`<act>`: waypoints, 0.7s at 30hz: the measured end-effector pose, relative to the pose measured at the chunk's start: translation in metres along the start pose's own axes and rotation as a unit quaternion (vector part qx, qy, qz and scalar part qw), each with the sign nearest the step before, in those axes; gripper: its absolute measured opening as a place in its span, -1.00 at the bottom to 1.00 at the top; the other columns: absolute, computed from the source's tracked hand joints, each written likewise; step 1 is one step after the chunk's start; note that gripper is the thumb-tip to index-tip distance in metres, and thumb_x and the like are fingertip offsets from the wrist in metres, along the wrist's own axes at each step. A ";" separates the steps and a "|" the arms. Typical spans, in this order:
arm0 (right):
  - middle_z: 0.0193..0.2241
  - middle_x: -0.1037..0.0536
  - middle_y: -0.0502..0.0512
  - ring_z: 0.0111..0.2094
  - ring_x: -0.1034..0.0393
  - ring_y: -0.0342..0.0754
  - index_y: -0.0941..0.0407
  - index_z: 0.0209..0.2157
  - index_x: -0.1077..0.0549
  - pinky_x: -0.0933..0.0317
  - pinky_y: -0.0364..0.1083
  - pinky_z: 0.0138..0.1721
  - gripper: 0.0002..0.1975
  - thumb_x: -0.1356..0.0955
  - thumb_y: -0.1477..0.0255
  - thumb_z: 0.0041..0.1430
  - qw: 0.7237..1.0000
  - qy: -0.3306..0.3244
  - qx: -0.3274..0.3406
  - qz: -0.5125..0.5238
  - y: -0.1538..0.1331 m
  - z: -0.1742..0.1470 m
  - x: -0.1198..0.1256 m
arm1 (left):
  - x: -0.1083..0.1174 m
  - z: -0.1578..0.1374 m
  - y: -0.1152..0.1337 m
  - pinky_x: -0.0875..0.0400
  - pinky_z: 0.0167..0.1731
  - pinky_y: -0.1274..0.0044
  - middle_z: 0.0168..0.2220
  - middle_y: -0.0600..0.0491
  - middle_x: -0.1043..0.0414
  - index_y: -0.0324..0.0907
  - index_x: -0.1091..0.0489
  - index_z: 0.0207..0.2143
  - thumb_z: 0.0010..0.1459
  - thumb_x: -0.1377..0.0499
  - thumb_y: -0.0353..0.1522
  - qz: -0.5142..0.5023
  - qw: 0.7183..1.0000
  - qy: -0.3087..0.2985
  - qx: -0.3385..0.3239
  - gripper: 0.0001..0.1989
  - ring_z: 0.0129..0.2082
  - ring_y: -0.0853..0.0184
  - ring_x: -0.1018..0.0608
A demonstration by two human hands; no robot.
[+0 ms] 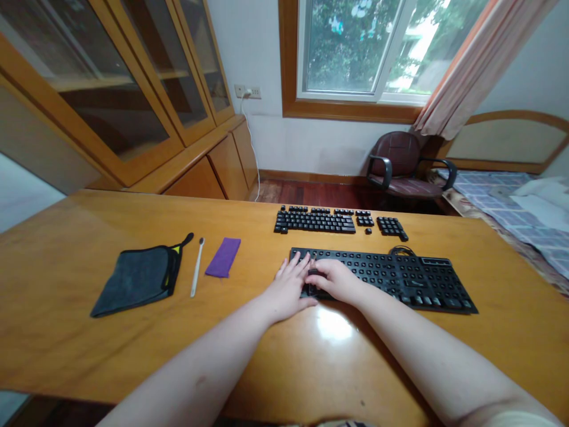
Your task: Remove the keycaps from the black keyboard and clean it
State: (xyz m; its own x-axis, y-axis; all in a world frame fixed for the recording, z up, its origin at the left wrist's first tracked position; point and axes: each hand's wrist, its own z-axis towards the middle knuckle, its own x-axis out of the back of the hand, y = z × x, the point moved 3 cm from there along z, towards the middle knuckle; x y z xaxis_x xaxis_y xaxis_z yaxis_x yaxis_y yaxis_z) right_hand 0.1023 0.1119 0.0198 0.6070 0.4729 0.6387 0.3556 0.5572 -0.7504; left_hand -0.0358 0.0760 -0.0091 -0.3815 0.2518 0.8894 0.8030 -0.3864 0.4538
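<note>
A black keyboard (377,273) lies on the desk with most of its keycaps off, showing rows of bare key stems. Some larger keys still sit along its near edge. My left hand (288,287) rests on the keyboard's left end, fingers stretched out and the thumb toward the near edge. Close beside it, my right hand (335,279) is closed in a pinch over the left part of the keyboard. Something small and dark shows at its fingertips, too hidden to name. Beyond the keyboard, loose black keycaps (317,222) are laid out in keyboard order.
On the left of the wooden desk (178,350) lie a folded grey cloth (136,279), a white toothbrush (196,270) and a purple cloth (224,257). A coiled cable (402,250) sits behind the keyboard. Past the desk stand a chair (400,157) and a bed (493,193).
</note>
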 end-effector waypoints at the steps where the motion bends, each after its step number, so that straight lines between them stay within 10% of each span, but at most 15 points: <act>1: -0.40 -0.55 0.06 -0.36 -0.41 -0.09 0.13 -0.33 -0.50 -0.24 -0.15 -0.29 -0.86 -0.33 0.37 0.15 1.000 -0.006 0.024 0.002 -0.001 0.000 0.000 | 0.000 0.000 -0.001 0.20 0.21 0.13 0.32 -0.07 0.26 -0.13 0.15 0.27 -0.06 -0.24 -0.11 -0.003 1.000 -0.001 0.000 -0.07 0.30 0.08 0.23; 21: -0.41 -0.56 0.09 -0.32 -0.43 -0.09 0.12 -0.40 -0.51 -0.27 -0.12 -0.24 -0.83 -0.32 0.36 0.16 0.984 -0.060 0.151 -0.070 -0.004 -0.006 0.002 | -0.002 0.000 -0.004 0.20 0.21 0.18 0.33 -0.05 0.30 -0.13 0.21 0.28 -0.04 -0.17 -0.01 0.007 1.000 -0.017 -0.010 -0.05 0.30 0.08 0.25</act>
State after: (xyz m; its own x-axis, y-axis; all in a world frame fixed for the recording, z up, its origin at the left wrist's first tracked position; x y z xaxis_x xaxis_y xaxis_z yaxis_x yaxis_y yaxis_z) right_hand 0.1061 0.1065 0.0231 0.4716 0.4447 0.7615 0.1912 0.7914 -0.5806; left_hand -0.0384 0.0775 -0.0124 -0.3547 0.2759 0.8934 0.7987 -0.4074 0.4429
